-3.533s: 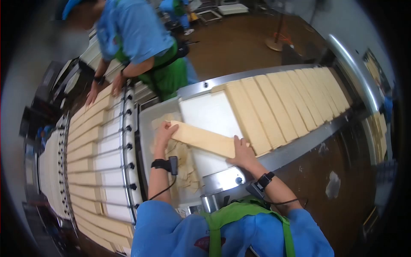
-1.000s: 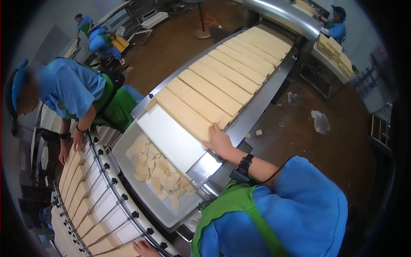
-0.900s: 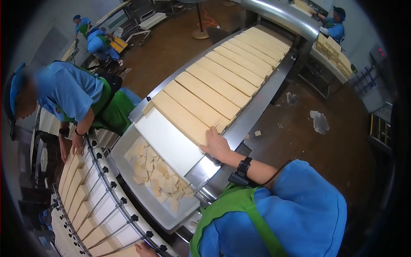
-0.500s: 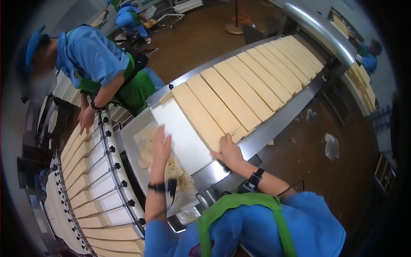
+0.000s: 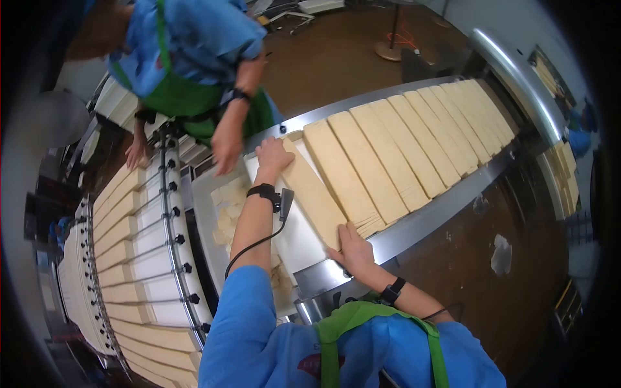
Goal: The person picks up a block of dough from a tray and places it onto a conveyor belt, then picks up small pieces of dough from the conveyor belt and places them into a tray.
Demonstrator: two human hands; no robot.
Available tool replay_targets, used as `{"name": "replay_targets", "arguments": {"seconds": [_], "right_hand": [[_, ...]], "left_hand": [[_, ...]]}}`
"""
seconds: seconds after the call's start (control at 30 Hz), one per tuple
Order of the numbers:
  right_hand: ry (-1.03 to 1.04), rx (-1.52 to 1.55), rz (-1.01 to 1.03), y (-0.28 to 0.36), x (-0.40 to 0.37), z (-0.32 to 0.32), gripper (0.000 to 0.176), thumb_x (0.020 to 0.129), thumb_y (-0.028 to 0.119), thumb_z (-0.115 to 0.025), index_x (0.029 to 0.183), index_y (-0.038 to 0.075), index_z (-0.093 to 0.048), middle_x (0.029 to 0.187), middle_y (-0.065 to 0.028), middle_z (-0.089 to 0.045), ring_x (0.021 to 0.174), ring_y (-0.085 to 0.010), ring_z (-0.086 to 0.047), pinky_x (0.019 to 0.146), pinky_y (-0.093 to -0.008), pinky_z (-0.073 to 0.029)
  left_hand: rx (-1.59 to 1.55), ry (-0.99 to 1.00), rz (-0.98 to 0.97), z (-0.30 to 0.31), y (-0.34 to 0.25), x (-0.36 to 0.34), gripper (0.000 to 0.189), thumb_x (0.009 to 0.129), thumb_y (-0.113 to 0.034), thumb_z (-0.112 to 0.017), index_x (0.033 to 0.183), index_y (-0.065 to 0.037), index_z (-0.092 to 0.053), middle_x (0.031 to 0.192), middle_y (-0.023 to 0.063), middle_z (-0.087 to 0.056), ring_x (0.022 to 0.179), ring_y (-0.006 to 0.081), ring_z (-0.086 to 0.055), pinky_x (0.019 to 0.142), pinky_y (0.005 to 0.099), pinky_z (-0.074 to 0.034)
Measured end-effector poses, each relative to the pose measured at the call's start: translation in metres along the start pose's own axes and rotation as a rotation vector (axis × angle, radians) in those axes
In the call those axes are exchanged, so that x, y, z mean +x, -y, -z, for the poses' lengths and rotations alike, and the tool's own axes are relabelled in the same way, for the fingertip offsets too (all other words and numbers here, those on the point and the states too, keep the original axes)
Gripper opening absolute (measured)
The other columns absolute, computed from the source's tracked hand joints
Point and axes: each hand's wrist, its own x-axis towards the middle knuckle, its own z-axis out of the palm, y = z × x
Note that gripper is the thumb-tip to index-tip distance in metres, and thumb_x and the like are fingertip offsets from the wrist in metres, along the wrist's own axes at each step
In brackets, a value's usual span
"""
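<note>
Head view: your left hand [image 5: 274,155], empty moments ago, now joins your right hand [image 5: 356,252] in grasping the pale slab [image 5: 313,195] on the conveyor [image 5: 301,244], so both ends are held.

- Brown floor [image 5: 323,55] with a dull sheen, stretching behind and to the right.
- One irregular whitish patch [image 5: 501,255] on it, at right.
- Pale grey wall [image 5: 511,22] at upper right.
- Dark upright stand [image 5: 388,52] on a round base, an orange cord [image 5: 406,40] beside it.
- Rounded steel cover [image 5: 517,84], catching a long bright highlight.
- White tray [image 5: 320,6] along the top edge.
</note>
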Motion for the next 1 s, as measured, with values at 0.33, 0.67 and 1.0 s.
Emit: {"name": "replay_targets", "arguments": {"seconds": [0.33, 0.67, 1.0], "right_hand": [[0.180, -0.005, -0.126, 0.005, 0.035, -0.028, 0.088, 0.059, 0.030, -0.071, 0.126, -0.003, -0.025, 0.118, -0.0270, -0.036, 0.099, -0.0415, -0.048, 0.084, -0.0429, -0.043], [0.229, 0.335, 0.371, 0.147, 0.019, -0.077, 0.085, 0.061, 0.022, -0.073, 0.128, -0.002, -0.026, 0.117, -0.0230, -0.041, 0.106, -0.0373, -0.043, 0.087, -0.0411, -0.037], [0.419, 0.604, 0.450, 0.313, -0.029, -0.146, 0.052, 0.084, 0.009, -0.048, 0.130, 0.003, -0.025, 0.105, -0.0171, -0.055, 0.074, -0.0311, -0.058, 0.068, -0.0355, -0.046]], "left_hand": [[-1.016, -0.328, 0.273, -0.044, 0.177, -0.137, 0.039, 0.063, -0.027, -0.073, 0.087, -0.004, -0.053, 0.088, 0.0100, -0.057, 0.080, 0.0188, -0.054, 0.070, 0.0283, -0.043], [-0.887, -1.131, 0.662, 0.000, 0.293, -0.362, 0.018, 0.080, -0.018, -0.061, 0.084, -0.001, -0.055, 0.074, 0.0010, -0.056, 0.068, 0.0092, -0.051, 0.060, 0.0219, -0.041], [-0.307, -0.597, 0.873, -0.049, 0.481, -0.498, 0.038, 0.085, -0.035, -0.045, 0.087, -0.001, -0.061, 0.079, 0.0176, -0.061, 0.070, 0.0318, -0.056, 0.069, 0.0393, -0.045]]}}
